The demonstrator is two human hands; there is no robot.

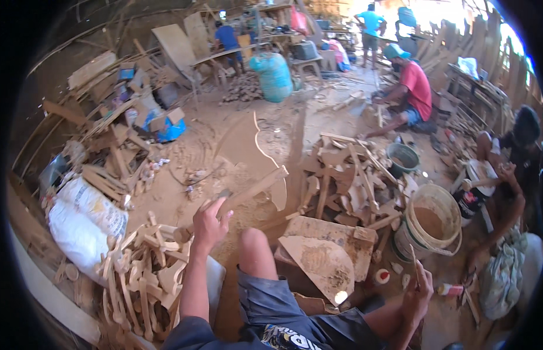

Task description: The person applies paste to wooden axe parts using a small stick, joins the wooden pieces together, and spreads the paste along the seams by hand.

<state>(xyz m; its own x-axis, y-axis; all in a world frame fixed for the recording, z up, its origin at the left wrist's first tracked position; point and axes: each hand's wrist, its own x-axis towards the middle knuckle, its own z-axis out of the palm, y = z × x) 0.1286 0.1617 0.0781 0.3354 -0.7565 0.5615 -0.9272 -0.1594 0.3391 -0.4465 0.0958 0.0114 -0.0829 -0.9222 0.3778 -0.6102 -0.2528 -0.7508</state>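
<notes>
My left hand (210, 220) is raised in front of me and grips a long carved wooden piece (254, 188) that slants up to the right. My right hand (416, 289) is low at the right, holding a thin wooden stick (412, 259) upright between its fingers. My bare knee (254, 245) lies between the two hands. Just right of the knee a flat rounded wooden board (321, 262) smeared with paste rests on a wooden block. A white bucket (432, 221) of brown paste stands above my right hand.
A pile of carved wooden parts (146, 280) sits under my left arm, another heap (347, 181) ahead. White sacks (84, 219) lie left. A person in a red shirt (414, 90) sits ahead, another person (510, 169) at right, two more stand far back.
</notes>
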